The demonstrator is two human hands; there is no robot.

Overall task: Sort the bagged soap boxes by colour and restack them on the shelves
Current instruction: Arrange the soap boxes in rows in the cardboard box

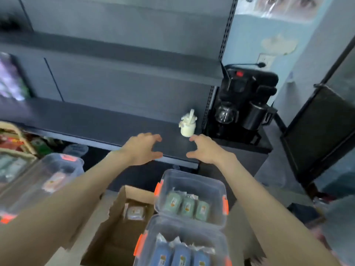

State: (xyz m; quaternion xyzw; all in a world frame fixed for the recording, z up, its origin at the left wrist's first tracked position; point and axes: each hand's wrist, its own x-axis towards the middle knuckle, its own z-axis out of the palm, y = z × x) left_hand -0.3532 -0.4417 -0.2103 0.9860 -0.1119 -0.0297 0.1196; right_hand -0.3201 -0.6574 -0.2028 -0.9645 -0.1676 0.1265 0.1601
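Dark grey shelf (pixel 99 120), small white, possibly cup-shaped, ornament (pixel 187 125) on it

Open: shelf (pixel 99 121) board left of the white cup (pixel 187 125).
Blocked: coffee machine (pixel 247 104) right of cup; upper shelf (pixel 134 68) above.

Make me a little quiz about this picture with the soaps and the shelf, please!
1. True or false: the left hand and the right hand are each holding something.
2. Which colour are the soaps in the bin nearer the shelf? A green, B red, C yellow.
3. Fill in: the small white jar stands on the ____.

Key: 1 false, both hands are empty. 2 A. 3 shelf.
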